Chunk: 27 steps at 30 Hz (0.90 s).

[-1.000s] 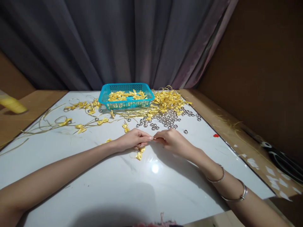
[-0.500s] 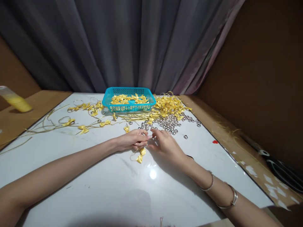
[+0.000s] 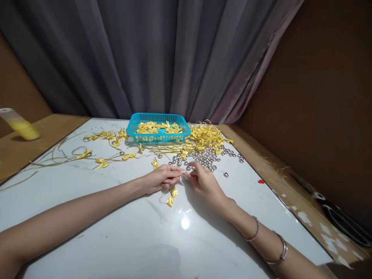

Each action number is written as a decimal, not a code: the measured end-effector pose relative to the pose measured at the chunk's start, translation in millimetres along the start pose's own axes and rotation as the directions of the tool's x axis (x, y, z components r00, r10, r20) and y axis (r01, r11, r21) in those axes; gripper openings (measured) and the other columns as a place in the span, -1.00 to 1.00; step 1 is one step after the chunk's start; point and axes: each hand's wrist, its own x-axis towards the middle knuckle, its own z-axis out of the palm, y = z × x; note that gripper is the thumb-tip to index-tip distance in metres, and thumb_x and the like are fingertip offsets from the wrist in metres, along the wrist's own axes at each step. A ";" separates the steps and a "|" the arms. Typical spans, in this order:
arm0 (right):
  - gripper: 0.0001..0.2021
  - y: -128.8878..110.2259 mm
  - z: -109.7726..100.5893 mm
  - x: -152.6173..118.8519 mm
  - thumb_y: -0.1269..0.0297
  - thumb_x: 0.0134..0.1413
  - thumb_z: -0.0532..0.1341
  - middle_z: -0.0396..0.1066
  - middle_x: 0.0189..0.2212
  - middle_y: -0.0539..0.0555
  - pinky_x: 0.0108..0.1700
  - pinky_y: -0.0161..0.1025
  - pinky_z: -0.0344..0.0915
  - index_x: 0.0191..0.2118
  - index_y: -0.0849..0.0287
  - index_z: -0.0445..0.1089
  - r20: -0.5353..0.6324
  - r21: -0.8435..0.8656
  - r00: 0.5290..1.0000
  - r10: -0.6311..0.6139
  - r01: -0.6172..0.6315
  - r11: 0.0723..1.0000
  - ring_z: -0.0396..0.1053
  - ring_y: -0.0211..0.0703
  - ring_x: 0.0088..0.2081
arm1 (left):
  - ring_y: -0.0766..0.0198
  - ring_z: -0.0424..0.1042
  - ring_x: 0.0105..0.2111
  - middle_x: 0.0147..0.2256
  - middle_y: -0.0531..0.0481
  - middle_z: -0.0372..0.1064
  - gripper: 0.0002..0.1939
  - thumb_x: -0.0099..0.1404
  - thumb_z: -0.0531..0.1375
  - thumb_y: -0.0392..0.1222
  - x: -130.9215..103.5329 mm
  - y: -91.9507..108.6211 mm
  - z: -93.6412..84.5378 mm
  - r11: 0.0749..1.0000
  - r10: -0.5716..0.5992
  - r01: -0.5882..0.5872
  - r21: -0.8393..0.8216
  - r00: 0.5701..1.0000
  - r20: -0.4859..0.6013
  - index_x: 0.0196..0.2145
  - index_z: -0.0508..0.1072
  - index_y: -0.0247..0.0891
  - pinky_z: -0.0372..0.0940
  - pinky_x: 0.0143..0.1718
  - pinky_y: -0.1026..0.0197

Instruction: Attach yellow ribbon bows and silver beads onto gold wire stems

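My left hand (image 3: 162, 179) is closed, its fingers pinched together near the middle of the table. Below its fingers hangs or lies a yellow ribbon bow (image 3: 172, 197) with a thin gold cord loop, which seems to come from the grip. My right hand (image 3: 205, 184) meets the left fingertips from the right, its thumb and fingers pinched; whatever is between them is too small to name. Small silver rings (image 3: 205, 157) lie in a pile just beyond my right hand. Another yellow bow (image 3: 155, 164) sits right behind my left hand.
A blue basket (image 3: 158, 138) of yellow bows stands at the back. Right of it is a heap of corded bows (image 3: 206, 135). More bows and cords (image 3: 101, 162) lie at left. Black-handled scissors (image 3: 343, 223) rest at right, a yellow container (image 3: 24, 128) far left.
My right hand's fingers have closed into a pinch against the left fingertips; before, they were more spread. The view has tilted slightly, so the table things sit lower.
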 end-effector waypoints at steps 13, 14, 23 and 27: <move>-0.69 1.9 3.1 -0.3 0.62 -0.17 -0.03 0.35 -0.37 0.15 -0.29 -0.17 0.12 -0.26 0.15 0.00 -0.021 -0.072 0.995 -0.102 0.101 0.992 0.26 -0.06 -0.40 | 0.51 -0.10 -0.72 -0.69 0.18 0.10 -0.65 0.18 0.18 0.02 -7.5 -7.1 22.3 0.962 0.162 -0.120 0.246 0.974 -0.157 -0.54 0.36 -0.35 -0.22 -0.68 0.35; -0.69 1.0 1.6 -0.9 0.62 -0.19 -0.03 0.33 -0.40 0.13 -0.29 -0.18 0.12 -0.28 0.14 -0.01 -0.006 -0.072 0.994 -0.106 0.105 0.992 0.24 -0.06 -0.40 | 0.50 -0.07 -0.71 -0.69 0.17 0.11 -0.62 0.20 0.16 0.02 -7.9 -7.2 22.7 0.940 0.182 -0.125 0.316 0.971 -0.156 -0.59 0.31 -0.34 -0.18 -0.67 0.35; -0.70 -1.1 -2.5 -3.0 0.60 -0.13 0.03 0.27 -0.48 0.03 -0.30 -0.23 0.11 -0.32 0.10 -0.07 0.102 0.102 0.994 -0.024 0.013 0.995 0.16 -0.08 -0.36 | 0.38 0.20 -0.63 -0.65 0.12 0.26 -0.78 0.22 0.09 -0.18 -12.4 -6.9 23.5 0.702 0.254 -0.125 0.701 0.964 -0.083 -0.29 0.49 -0.31 0.10 -0.54 0.35; -0.75 -3.7 -5.0 -0.7 0.56 -0.06 0.02 0.22 -0.58 -0.06 -0.32 -0.24 0.10 -0.33 0.10 -0.07 0.135 0.178 0.989 -0.063 0.038 0.983 0.15 -0.14 -0.45 | 0.39 0.21 -0.63 -0.65 0.12 0.27 -0.82 0.19 0.12 -0.18 -12.0 -6.8 23.8 0.713 0.254 -0.120 0.691 0.962 -0.096 -0.44 0.46 -0.31 0.10 -0.54 0.35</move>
